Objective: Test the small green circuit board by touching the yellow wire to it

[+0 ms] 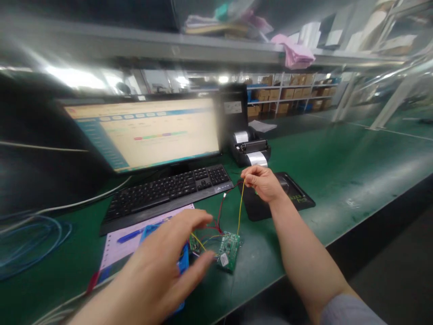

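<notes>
My right hand [262, 182] pinches the upper end of a thin yellow wire [241, 207] above the mouse pad. That wire runs down to a green circuit board [229, 250] lying on the bench, and it looks fairly straight. Near the board's left side my left hand [176, 253] is open, thumb and fingers apart, with nothing between them. Behind its fingers are a blue plastic piece [184, 259], partly hidden, and more wires. A red and black wire pair with a small white connector [224, 195] rises from the board.
A black keyboard [169, 192] stands before a lit monitor [152, 133]. Beside them are a label printer [251, 149] and a black mouse pad [301, 203]. A blue pen [130, 235] rests on paper at left, near coiled blue cable [37, 243]. A shelf [152, 49] spans overhead.
</notes>
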A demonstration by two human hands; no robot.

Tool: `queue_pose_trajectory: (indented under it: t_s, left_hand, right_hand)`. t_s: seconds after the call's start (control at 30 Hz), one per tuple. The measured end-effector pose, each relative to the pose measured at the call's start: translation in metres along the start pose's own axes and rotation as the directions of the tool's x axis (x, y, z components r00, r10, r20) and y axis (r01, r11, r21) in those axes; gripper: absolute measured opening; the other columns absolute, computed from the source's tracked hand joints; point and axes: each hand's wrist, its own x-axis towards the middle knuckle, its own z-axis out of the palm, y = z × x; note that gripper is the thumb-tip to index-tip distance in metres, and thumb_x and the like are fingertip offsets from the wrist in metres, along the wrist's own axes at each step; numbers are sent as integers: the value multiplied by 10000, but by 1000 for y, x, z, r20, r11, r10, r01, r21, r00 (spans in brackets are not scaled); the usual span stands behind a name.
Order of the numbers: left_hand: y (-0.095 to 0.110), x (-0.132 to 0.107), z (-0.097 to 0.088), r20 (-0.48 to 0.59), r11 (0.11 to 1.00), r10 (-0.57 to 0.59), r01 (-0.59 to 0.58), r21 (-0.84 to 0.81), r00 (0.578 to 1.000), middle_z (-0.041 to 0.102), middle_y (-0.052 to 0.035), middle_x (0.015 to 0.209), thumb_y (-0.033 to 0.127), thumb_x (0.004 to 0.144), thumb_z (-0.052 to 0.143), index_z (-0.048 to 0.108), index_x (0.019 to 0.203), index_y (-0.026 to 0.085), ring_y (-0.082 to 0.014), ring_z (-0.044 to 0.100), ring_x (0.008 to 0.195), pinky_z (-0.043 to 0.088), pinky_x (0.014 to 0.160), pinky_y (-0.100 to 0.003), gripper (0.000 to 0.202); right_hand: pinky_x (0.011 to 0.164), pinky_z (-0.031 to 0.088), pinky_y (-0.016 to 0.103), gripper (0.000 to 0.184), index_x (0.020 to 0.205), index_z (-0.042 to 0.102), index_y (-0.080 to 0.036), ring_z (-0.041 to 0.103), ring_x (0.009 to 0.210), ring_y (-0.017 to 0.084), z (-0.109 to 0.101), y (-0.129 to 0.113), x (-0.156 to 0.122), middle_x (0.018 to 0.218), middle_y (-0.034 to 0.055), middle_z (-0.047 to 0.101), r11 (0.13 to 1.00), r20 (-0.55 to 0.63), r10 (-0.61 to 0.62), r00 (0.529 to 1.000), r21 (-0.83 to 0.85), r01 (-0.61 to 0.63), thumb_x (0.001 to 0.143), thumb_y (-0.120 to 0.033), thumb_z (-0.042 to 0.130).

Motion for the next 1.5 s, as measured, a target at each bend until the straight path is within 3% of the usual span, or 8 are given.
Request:
queue_pose_trajectory:
  t_s: [0.23,0.4,0.63,0.87,0.93,1.1,1.27,1.5]
  left_hand:
    - [3,38,34,485,994,17,-66,84,874,347,-83,1394,258,616,766,306,1350,183,-228,350,1250,306,1055,-329,870]
    - [7,54,51,555,994,7,-65,84,832,442,-135,1283,250,459,860,382,1289,122,-274,425,1152,344,1003,-365,967]
    - [4,54,68,486,990,-50,-22,142,873,507,-131,1076,167,563,692,538,1082,138,-299,491,965,413,862,-427,542]
    - [-26,46,27,463,975,6,97,-199,886,441,-77,1288,345,623,746,442,1293,248,-293,410,1178,297,1038,-397,742]
    - [-40,43,8,494,893,79,159,-421,866,448,-56,1309,359,636,754,453,1290,268,-301,388,1216,286,1045,-396,726]
    - [-76,25,-13,523,417,137,430,-801,841,503,-134,1262,389,641,757,423,1315,164,-353,420,1193,317,1005,-455,785]
    - [-105,4,-8,353,101,107,343,-934,929,522,-224,1218,338,573,798,451,1285,61,-378,460,1148,333,991,-447,839]
    - [-124,-10,8,145,-52,-7,144,-988,989,555,-196,1171,393,588,720,486,1258,56,-328,510,1094,381,954,-395,785]
  right_hand:
    - [491,371,212,118,671,651,-185,479,534,52,-3,-6,0,770,-10,618,995,-32,-84,996,45,86,646,-241,751]
    - [466,348,207,148,659,641,-182,471,529,48,-6,-7,-1,804,-10,612,994,-78,-78,994,71,84,618,-253,765]
    - [479,363,215,171,668,633,-192,441,531,45,-10,-6,1,828,-14,607,994,-123,-36,992,95,48,602,-270,770]
    - [504,395,209,207,654,616,-199,459,595,55,-17,-3,4,857,-19,589,984,-205,1,979,175,36,580,-295,784]
    - [511,396,206,208,648,616,-199,456,598,52,-13,0,4,841,-24,581,979,-200,18,980,201,23,578,-295,787]
    - [506,388,209,194,661,622,-195,450,581,54,12,11,-1,793,-21,572,965,-135,86,987,256,-49,598,-288,780]
    - [500,370,216,170,666,625,-181,451,565,62,37,24,-8,753,-10,581,953,-33,145,989,272,-131,630,-273,763]
    - [531,356,223,163,676,609,-184,454,580,78,48,33,-13,710,-6,586,951,-20,228,973,219,-218,666,-280,741]
